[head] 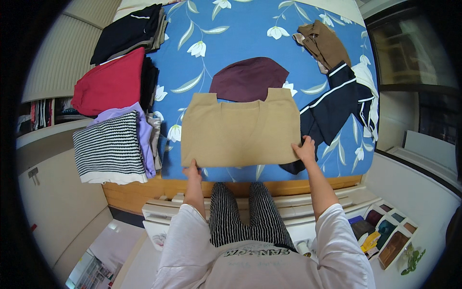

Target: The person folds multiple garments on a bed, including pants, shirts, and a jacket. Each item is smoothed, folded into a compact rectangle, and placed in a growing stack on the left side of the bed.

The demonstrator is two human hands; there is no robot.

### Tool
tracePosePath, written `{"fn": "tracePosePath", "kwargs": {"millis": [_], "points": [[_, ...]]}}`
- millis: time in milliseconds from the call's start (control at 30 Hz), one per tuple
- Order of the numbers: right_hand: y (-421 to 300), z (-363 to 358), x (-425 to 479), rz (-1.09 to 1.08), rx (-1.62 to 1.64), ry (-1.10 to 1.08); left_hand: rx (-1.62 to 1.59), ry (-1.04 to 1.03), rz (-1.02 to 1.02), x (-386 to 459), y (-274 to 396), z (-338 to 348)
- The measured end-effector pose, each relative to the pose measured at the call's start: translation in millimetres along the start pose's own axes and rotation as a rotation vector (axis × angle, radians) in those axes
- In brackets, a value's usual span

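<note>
A tan V-neck knit sweater (pixel 240 133), folded into a wide rectangle, lies in front of me on a bed with a blue floral sheet (pixel 223 173). My left hand (pixel 193 171) grips its near left corner, thumb on top and fingers underneath. At the near right corner, my right hand (pixel 306 149) pinches the edge between thumb and fingers. Just beyond the neckline is a maroon folded garment (pixel 249 78), partly covered by the sweater. A dark navy garment with white stripes (pixel 330 104) lies rumpled by the sweater's right side.
Along the left edge stand folded piles topped by black clothing (pixel 126 34), a red garment (pixel 112 83) and a black-and-white striped knit (pixel 108 148). A brown garment (pixel 325 45) and a white one (pixel 368 86) lie at the right, beside a dark-framed window (pixel 415 54).
</note>
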State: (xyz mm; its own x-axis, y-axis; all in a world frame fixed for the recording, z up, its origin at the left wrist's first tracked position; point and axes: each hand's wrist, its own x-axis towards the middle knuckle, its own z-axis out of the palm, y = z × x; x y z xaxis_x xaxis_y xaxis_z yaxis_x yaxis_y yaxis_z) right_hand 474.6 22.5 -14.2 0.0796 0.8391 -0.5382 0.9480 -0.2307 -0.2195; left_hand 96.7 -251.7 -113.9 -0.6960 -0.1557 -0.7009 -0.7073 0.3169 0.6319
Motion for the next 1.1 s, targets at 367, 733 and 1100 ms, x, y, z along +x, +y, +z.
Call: {"fn": "tracePosePath", "kwargs": {"millis": [367, 733, 1100], "points": [[-11.9, -25.3, -12.7, 0.076, 0.736, -0.482, 0.191, -0.408, 0.307, -73.0, 63.2, 12.4], [-57.1, -107.7, -93.6, 0.123, 1.053, -0.562, -0.038, -0.48, 0.476, -151.8, 195.5, -0.3], [-72.2, -177.4, -193.2, -0.014, 1.382, -0.533, -0.174, -0.82, 0.212, -163.5, 283.9, -64.8]]}}
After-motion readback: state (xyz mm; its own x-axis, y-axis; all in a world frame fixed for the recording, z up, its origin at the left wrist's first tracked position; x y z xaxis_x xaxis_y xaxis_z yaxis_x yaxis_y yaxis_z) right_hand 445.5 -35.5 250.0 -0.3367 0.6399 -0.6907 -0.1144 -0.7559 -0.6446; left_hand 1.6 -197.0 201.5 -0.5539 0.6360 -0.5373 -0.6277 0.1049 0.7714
